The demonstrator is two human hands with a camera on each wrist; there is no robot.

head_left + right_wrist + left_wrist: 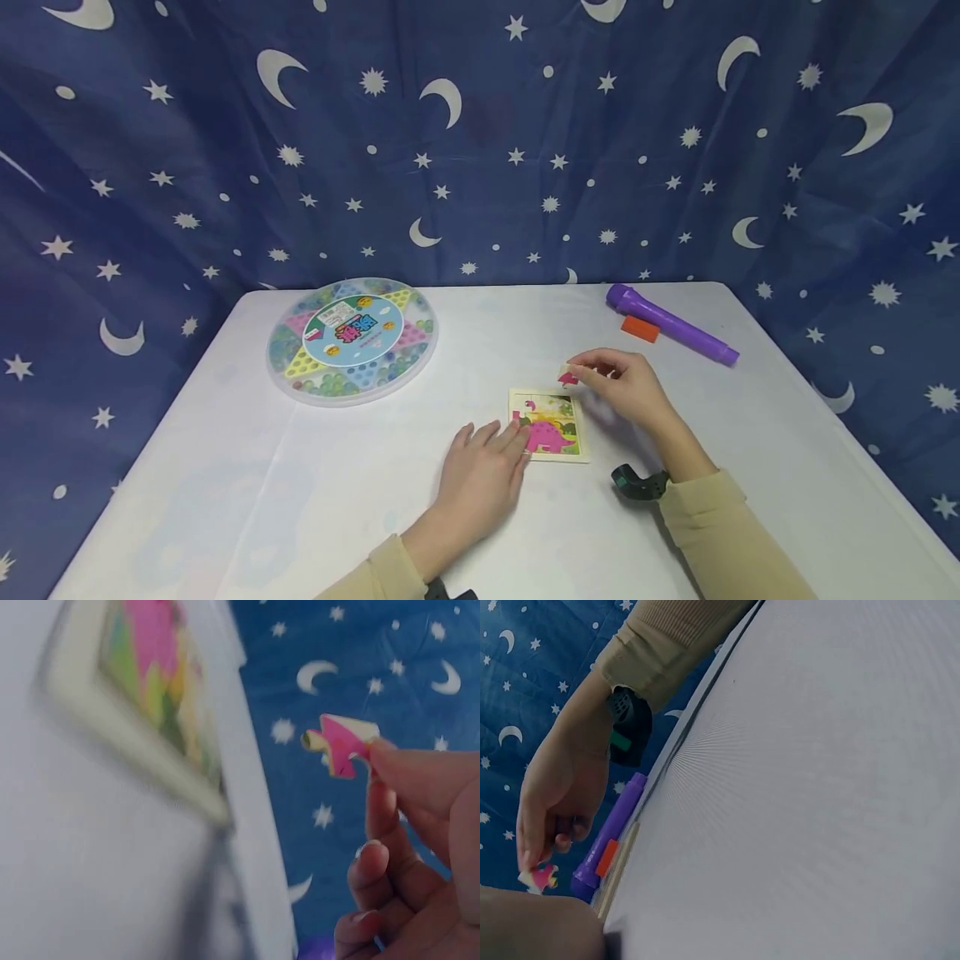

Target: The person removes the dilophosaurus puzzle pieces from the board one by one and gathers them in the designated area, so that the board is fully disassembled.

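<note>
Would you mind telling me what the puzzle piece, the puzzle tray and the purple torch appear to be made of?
Puzzle piece: probably thin wood or thick card, its pale cut edge showing under a matte pink print. Puzzle tray: likely the same, with a raised cream frame and no shine. Purple torch: apparently moulded plastic, uniformly coloured and smooth with a faint sheen.

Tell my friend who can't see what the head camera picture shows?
A person's right hand pinches a pink puzzle piece above a small dinosaur puzzle tray, while the left hand rests flat on the white table, fingertips at the tray's edge. Farther back lie a round marble game board and a purple flashlight.
</note>
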